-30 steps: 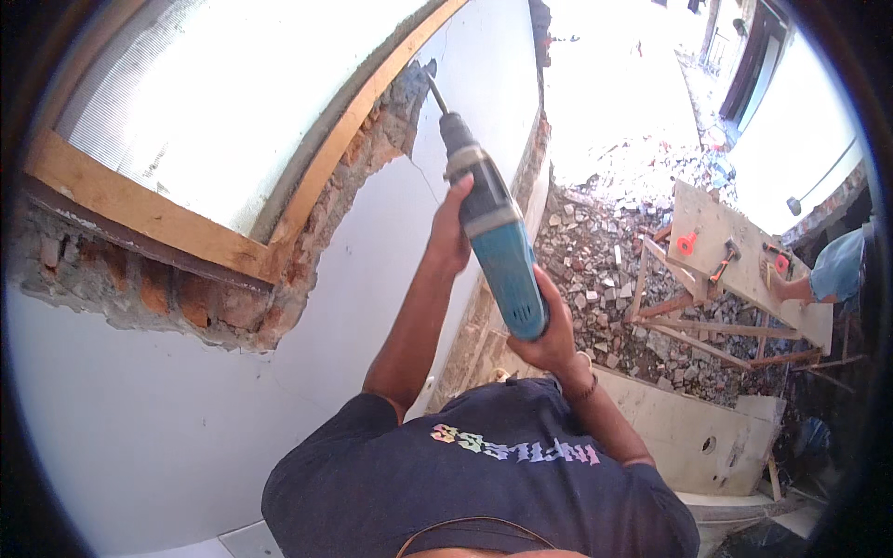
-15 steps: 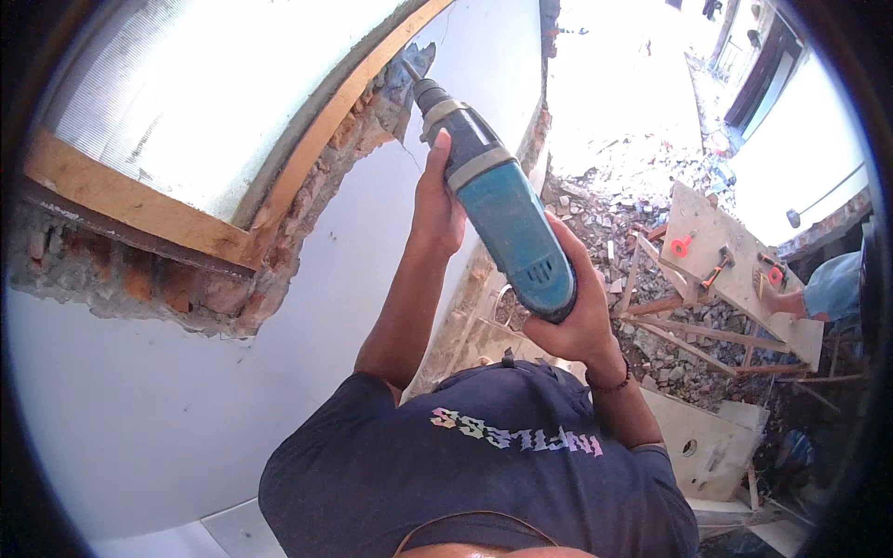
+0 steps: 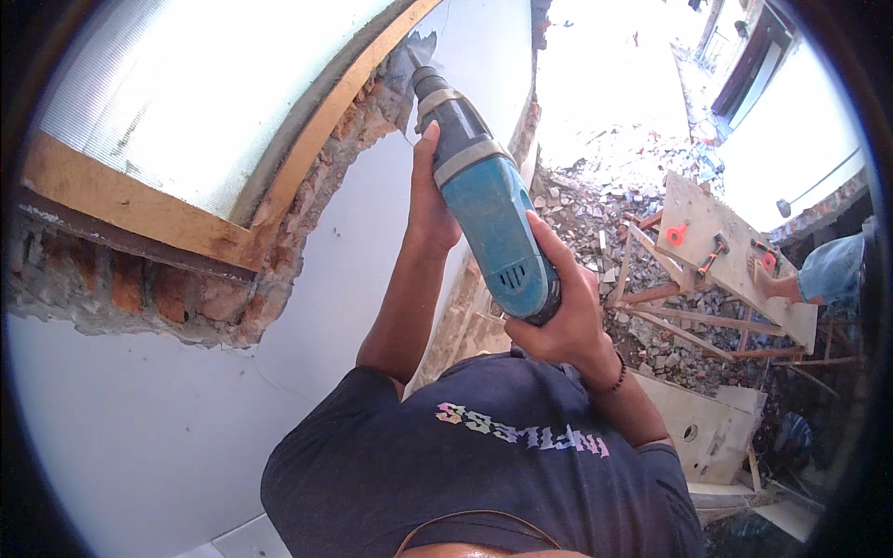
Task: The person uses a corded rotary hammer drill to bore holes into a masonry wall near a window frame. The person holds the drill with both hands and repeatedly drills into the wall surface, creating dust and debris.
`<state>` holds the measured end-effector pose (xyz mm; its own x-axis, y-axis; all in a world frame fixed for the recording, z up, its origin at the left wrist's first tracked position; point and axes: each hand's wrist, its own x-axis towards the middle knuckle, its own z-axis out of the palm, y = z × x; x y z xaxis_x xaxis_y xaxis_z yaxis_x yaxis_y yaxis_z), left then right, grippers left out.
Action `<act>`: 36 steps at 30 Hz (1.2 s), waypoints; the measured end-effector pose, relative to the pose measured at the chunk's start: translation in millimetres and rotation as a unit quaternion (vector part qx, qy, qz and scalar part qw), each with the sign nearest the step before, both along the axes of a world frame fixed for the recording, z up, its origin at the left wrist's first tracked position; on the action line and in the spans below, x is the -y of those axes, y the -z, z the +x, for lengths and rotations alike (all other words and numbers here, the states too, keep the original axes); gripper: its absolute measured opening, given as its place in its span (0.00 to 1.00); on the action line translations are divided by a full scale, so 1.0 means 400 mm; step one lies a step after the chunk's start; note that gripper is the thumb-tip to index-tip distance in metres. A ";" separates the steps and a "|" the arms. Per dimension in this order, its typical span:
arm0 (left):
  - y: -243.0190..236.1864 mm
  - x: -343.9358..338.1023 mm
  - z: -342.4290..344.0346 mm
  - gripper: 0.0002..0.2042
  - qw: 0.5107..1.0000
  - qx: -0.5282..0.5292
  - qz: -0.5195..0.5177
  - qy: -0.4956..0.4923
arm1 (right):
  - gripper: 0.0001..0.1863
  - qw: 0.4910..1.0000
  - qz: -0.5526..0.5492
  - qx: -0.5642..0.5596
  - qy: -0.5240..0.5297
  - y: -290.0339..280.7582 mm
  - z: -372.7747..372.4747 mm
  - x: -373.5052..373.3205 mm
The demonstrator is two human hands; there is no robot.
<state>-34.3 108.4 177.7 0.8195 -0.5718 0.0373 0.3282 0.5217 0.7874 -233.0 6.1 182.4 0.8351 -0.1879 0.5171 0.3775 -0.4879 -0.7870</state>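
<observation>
Though inverted, shirt lettering [image 3: 525, 433] near drill [image 3: 491, 219]

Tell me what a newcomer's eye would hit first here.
The large blue-and-black power drill at centre, held with the left hand nearer its bit and the right hand at its rear. Next, upper left, the wooden frame edged by exposed brick. Then the rubble on the ground, right of centre.
</observation>
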 end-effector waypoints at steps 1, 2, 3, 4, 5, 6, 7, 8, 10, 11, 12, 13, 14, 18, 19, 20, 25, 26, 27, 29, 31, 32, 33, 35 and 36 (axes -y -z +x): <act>0.011 -0.003 0.002 0.32 1.000 0.004 -0.005 0.006 | 0.51 1.000 0.005 0.009 -0.002 0.024 0.002 -0.007; 0.022 -0.006 0.008 0.32 1.000 -0.015 0.001 0.010 | 0.51 1.000 0.007 0.009 -0.001 0.050 0.006 -0.013; 0.035 -0.009 0.016 0.32 1.000 -0.022 -0.001 0.022 | 0.50 1.000 0.009 0.009 0.004 0.077 0.012 -0.017; 0.051 -0.012 0.019 0.31 0.999 -0.031 -0.003 0.034 | 0.50 1.000 0.001 0.011 0.004 0.104 0.016 -0.019; 0.068 -0.013 0.026 0.31 0.999 -0.030 -0.004 0.035 | 0.50 1.000 -0.020 0.016 0.013 0.131 0.023 -0.020; 0.086 -0.011 0.031 0.30 0.999 -0.030 -0.005 0.036 | 0.50 0.999 -0.039 0.020 0.020 0.156 0.031 -0.018; 0.103 -0.009 0.038 0.30 0.999 -0.025 -0.006 0.037 | 0.51 0.997 -0.061 0.044 0.026 0.176 0.039 -0.014; 0.117 -0.008 0.047 0.32 0.999 -0.022 -0.011 0.044 | 0.49 0.995 -0.077 0.051 0.032 0.193 0.044 -0.010; 0.142 -0.007 0.069 0.35 0.998 -0.008 -0.003 0.060 | 0.49 0.995 -0.078 0.059 0.034 0.219 0.054 -0.014; 0.150 -0.009 0.080 0.35 0.996 -0.012 -0.037 0.079 | 0.49 0.994 -0.071 0.073 0.040 0.229 0.057 -0.021; 0.159 -0.022 0.087 0.35 0.994 -0.016 -0.050 0.092 | 0.49 0.995 -0.069 0.057 0.037 0.238 0.060 -0.039; 0.166 -0.037 0.092 0.35 0.992 -0.023 -0.061 0.105 | 0.50 0.995 -0.067 0.060 0.040 0.248 0.060 -0.059; 0.173 -0.051 0.095 0.35 0.993 -0.010 -0.067 0.098 | 0.51 0.995 -0.066 0.067 0.043 0.258 0.070 -0.082; 0.188 -0.100 0.110 0.37 0.993 -0.010 -0.060 0.103 | 0.54 0.994 -0.065 0.066 0.054 0.304 0.096 -0.155; 0.190 -0.104 0.114 0.37 0.993 -0.012 -0.062 0.103 | 0.54 0.995 -0.061 0.059 0.054 0.315 0.102 -0.163; 0.194 -0.105 0.116 0.37 0.992 -0.017 -0.065 0.104 | 0.54 0.994 -0.061 0.065 0.057 0.324 0.109 -0.167; 0.189 -0.097 0.138 0.36 0.995 -0.011 -0.043 0.090 | 0.54 0.994 -0.053 0.072 0.060 0.320 0.137 -0.177; 0.182 -0.100 0.147 0.35 0.995 -0.017 -0.040 0.089 | 0.54 0.991 -0.049 0.103 0.063 0.310 0.141 -0.184; 0.176 -0.106 0.153 0.34 0.995 -0.022 -0.041 0.093 | 0.54 0.994 -0.038 0.079 0.062 0.298 0.147 -0.193; 0.153 -0.125 0.176 0.36 0.992 -0.022 -0.021 0.120 | 0.53 0.995 -0.009 0.083 0.060 0.273 0.155 -0.219; 0.131 -0.135 0.191 0.37 0.990 -0.028 -0.023 0.137 | 0.54 0.997 -0.009 0.043 0.056 0.252 0.156 -0.240; 0.119 -0.130 0.195 0.37 0.989 -0.034 -0.030 0.138 | 0.54 0.999 -0.007 0.021 0.045 0.243 0.156 -0.245; 0.110 -0.120 0.192 0.37 0.989 -0.041 -0.037 0.140 | 0.54 0.998 0.005 0.037 0.057 0.237 0.155 -0.245; 0.100 -0.077 0.172 0.31 0.994 -0.010 0.034 0.103 | 0.55 0.995 0.037 0.060 0.073 0.232 0.143 -0.223; 0.098 -0.037 0.158 0.31 0.992 0.000 0.065 0.106 | 0.55 0.990 0.114 0.038 0.069 0.233 0.131 -0.202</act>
<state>28.7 123.0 138.6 0.6804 -0.7313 -0.0481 0.4191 0.3344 0.8441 -180.5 87.1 89.3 0.7537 -0.4173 0.5077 0.3813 -0.3516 -0.8550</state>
